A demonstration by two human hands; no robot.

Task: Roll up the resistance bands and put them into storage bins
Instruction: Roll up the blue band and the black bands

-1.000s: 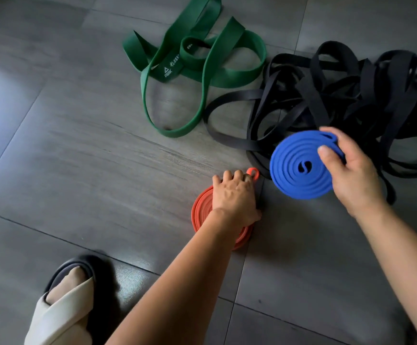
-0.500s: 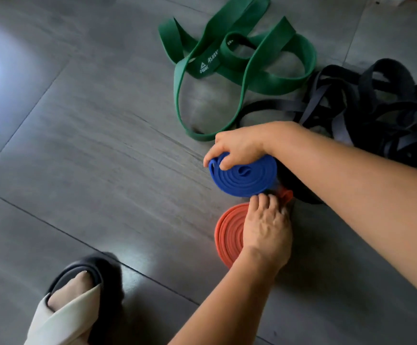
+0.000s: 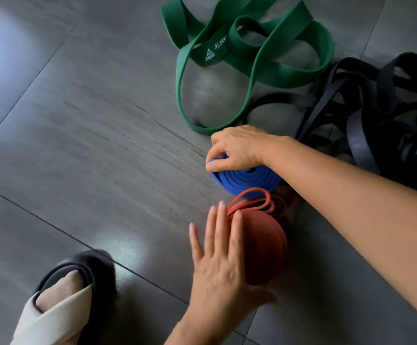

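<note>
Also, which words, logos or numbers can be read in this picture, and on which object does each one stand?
"PEAK", in white under a small triangle logo, on the green band.
A second white print beside it on the same band: too blurred to read.
Blue roll, orange roll, black bands: no text visible.
</note>
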